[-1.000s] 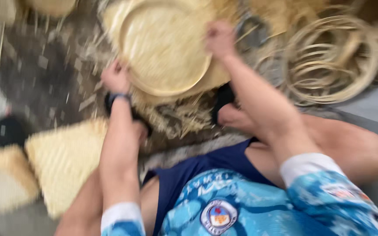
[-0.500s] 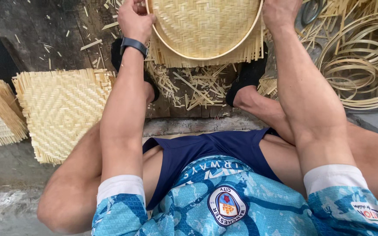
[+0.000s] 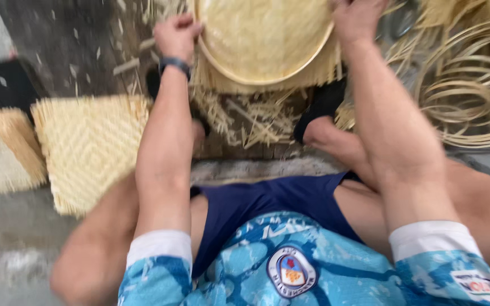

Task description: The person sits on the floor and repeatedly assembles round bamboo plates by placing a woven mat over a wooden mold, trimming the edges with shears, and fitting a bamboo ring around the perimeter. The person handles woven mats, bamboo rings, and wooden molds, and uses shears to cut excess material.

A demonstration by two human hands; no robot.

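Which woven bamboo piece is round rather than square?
The round woven tray held between both hands, with a hoop rim; the two mats at left are flat squares.

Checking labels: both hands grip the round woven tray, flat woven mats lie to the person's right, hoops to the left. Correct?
Sides are swapped. The head view shows the left hand and right hand gripping the tray, but the mats lie to the person's left and the hoops to the right.

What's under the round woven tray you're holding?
Loose bamboo strips lie scattered on the dark ground below the tray, whose frayed fringe hangs over them. The left hand and right hand grip its rim. Anything directly beneath the tray is covered.
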